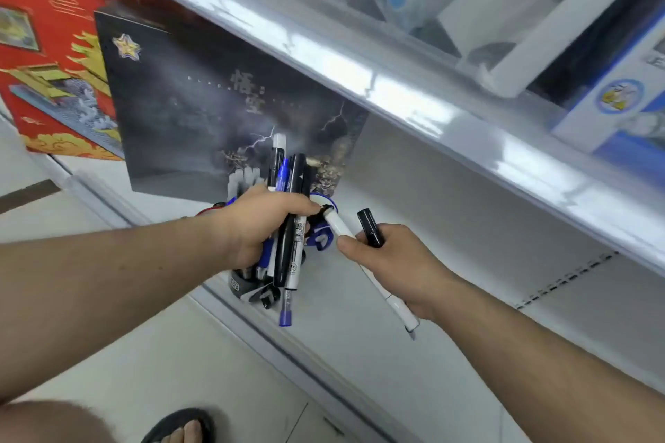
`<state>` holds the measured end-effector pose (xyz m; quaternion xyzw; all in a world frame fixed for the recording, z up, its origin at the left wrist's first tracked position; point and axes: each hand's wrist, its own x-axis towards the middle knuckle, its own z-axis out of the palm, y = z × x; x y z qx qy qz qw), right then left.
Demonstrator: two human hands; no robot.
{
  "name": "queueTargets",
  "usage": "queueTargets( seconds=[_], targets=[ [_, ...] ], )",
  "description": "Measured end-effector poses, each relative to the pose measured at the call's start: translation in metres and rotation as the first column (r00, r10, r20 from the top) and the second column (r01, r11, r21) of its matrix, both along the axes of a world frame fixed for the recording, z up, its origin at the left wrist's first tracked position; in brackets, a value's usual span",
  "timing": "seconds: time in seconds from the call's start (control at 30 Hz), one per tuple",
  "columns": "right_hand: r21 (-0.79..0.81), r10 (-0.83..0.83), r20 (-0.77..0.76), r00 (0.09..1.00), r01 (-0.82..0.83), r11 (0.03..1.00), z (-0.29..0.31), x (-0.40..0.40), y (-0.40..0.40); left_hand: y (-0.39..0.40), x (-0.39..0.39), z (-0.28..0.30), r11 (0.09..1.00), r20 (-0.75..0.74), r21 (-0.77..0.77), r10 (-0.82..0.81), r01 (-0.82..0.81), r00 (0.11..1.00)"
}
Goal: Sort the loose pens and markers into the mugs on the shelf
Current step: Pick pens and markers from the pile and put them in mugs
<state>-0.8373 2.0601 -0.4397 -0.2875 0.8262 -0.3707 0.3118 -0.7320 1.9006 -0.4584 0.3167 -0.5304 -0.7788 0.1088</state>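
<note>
Head view: a bundle of pens and markers (288, 227) was clutched upright in the left hand (259, 223), presumably as stock for sorting. A white marker (360, 262) was pinched by the right hand (392, 262), its long axis slanted, capped end aimed up-left at the blue-rimmed mug (325, 223) on the shelf (449, 227).

This looks like a small shop or stockroom. A white metal display shelf (449, 212) runs across the view, its slotted back panel showing at the right. Above that shelf sits an upper tier (360, 72) with a glossy clear price-strip front, stocked with boxed goods. At the left end of the shelf stand a dark printed gift box (201, 111) and a red one (46, 47). Below the shelf lies pale tiled floor (180, 370).
</note>
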Motion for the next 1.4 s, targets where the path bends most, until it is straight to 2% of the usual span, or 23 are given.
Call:
queueTargets(
  seconds=[0.1, 0.2, 0.27, 0.37, 0.47, 0.6, 0.7, 0.83, 1.03, 1.1, 1.13, 1.23, 1.3, 1.4],
  targets=[
    [0.027, -0.043, -0.132, 0.99, 0.047, 0.999, 0.025, 0.0, 0.049, 0.029, -0.003, 0.015, 0.994, 0.098, -0.099, -0.045, 0.055, 0.994],
    [-0.051, -0.155, -0.185, 0.97, 0.148, 0.988, 0.039, 0.001, 0.09, 0.072, -0.011, 0.023, 0.98, 0.14, -0.147, -0.112, 0.132, 0.984],
    [-0.123, -0.259, -0.163, 0.952, 0.24, 0.963, 0.04, 0.002, 0.116, 0.104, -0.02, 0.022, 0.987, 0.107, -0.097, -0.119, 0.13, 0.987],
    [-0.228, -0.352, -0.103, 0.93, 0.322, 0.919, 0.038, 0.007, 0.153, 0.151, -0.031, 0.015, 0.99, 0.013, 0.069, -0.125, 0.123, 0.992],
    [-0.318, -0.463, -0.057, 0.884, 0.424, 0.848, 0.032, 0.011, 0.184, 0.192, -0.029, -0.002, 0.97, -0.039, 0.103, -0.215, 0.218, 0.976],
    [-0.421, -0.625, -0.031, 0.78, 0.557, 0.716, 0.02, 0.007, 0.21, 0.229, -0.015, -0.016, 0.925, -0.017, 0.072, -0.372, 0.372, 0.928],
    [-0.484, -0.702, 0.086, 0.707, 0.645, 0.591, 0.013, 0.005, 0.225, 0.248, -0.015, -0.02, 0.898, 0.041, 0.032, -0.44, 0.439, 0.897],
    [-0.507, -0.771, 0.043, 0.635, 0.679, 0.531, 0.005, 0.003, 0.249, 0.273, -0.026, -0.02, 0.886, 0.101, 0.005, -0.461, 0.463, 0.882],
    [-0.537, -0.861, 0.114, 0.496, 0.76, 0.367, 0.004, -0.002, 0.301, 0.306, -0.043, -0.032, 0.812, 0.099, 0.111, -0.583, 0.573, 0.807],
    [-0.521, -0.868, 0.085, 0.49, 0.764, 0.38, 0.007, -0.01, 0.318, 0.324, -0.05, -0.038, 0.827, 0.097, 0.137, -0.559, 0.545, 0.824],
    [-0.503, -0.864, 0.035, 0.503, 0.755, 0.419, 0.009, -0.016, 0.328, 0.333, -0.055, -0.041, 0.844, 0.105, 0.132, -0.534, 0.521, 0.839],
    [-0.374, -0.787, -0.189, 0.588, 0.698, 0.611, 0.017, -0.039, 0.361, 0.356, -0.071, -0.049, 0.896, 0.126, 0.113, -0.442, 0.43, 0.888],
    [-0.275, -0.72, -0.277, 0.637, 0.665, 0.694, 0.021, -0.056, 0.384, 0.369, -0.084, -0.051, 0.913, 0.129, 0.111, -0.405, 0.392, 0.905],
    [-0.212, -0.702, -0.34, 0.626, 0.676, 0.706, 0.022, -0.076, 0.414, 0.387, -0.103, -0.053, 0.927, 0.095, 0.124, -0.365, 0.353, 0.926]
  ],
)
